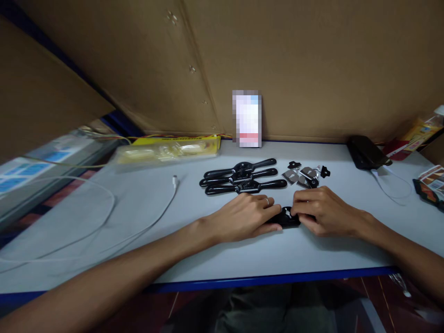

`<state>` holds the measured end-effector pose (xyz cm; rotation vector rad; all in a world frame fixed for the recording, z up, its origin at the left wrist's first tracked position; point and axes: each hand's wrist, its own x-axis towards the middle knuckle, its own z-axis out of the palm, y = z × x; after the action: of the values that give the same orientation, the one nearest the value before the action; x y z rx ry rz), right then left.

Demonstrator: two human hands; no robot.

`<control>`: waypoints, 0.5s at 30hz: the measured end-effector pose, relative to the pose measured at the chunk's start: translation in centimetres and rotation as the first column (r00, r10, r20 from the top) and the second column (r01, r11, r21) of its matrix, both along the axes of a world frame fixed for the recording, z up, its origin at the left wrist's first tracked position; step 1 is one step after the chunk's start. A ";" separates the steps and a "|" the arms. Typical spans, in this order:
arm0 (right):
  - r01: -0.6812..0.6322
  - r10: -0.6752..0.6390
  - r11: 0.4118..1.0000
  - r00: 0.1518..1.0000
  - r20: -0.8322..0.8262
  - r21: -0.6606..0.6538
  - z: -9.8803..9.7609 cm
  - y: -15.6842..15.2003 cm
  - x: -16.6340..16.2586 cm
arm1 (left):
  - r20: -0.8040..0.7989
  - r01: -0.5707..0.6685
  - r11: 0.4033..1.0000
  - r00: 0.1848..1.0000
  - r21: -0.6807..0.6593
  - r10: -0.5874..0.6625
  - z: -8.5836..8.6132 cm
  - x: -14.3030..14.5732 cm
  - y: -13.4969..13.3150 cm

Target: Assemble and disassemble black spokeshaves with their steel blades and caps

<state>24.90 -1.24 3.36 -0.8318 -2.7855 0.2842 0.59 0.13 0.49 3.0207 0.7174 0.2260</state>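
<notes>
My left hand (244, 216) and my right hand (322, 212) meet over a black two-handled tool body (286, 217) lying on the pale table (138, 208). Fingers of both hands curl around it, so most of the tool is hidden. A ring shows on my left hand. Just behind lie three more black two-handled tools (243, 178) side by side. To their right sits a small heap of grey metal blades and black knobs (305, 175).
A white cable (166, 203) loops across the left of the table. A yellow-backed blister pack (169, 149) lies at the back left, a blurred card (247, 118) leans on the cardboard wall, a black case (367, 151) and packets (432, 185) sit right.
</notes>
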 end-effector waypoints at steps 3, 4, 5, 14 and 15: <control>-0.037 0.037 0.999 0.999 -0.022 0.001 -0.2 -0.2 0.0 | -0.002 -0.001 1.000 1.000 -0.005 0.001 0.0 -0.1 0.0; -0.038 0.039 0.999 0.999 -0.036 0.017 -0.4 -0.2 0.0 | -0.009 -0.002 1.000 1.000 -0.005 0.002 0.0 -0.1 0.0; -0.028 0.030 0.999 0.998 -0.052 0.041 -0.5 -0.3 0.0 | -0.019 -0.006 1.000 1.000 -0.004 0.006 0.0 -0.1 0.1; 0.386 -0.324 0.835 0.921 -0.216 0.393 5.7 -5.5 -3.8 | -0.068 -0.038 0.998 0.997 -0.052 0.034 0.8 0.3 -0.3; 0.423 -0.370 0.861 0.902 -0.222 0.283 7.0 -6.6 -3.8 | -0.074 -0.045 0.996 0.996 -0.071 0.040 1.1 0.3 -0.4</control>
<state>21.10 -7.85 10.35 -1.2036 -2.3425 -0.1717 0.92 -0.23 1.54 2.9607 0.7785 0.0901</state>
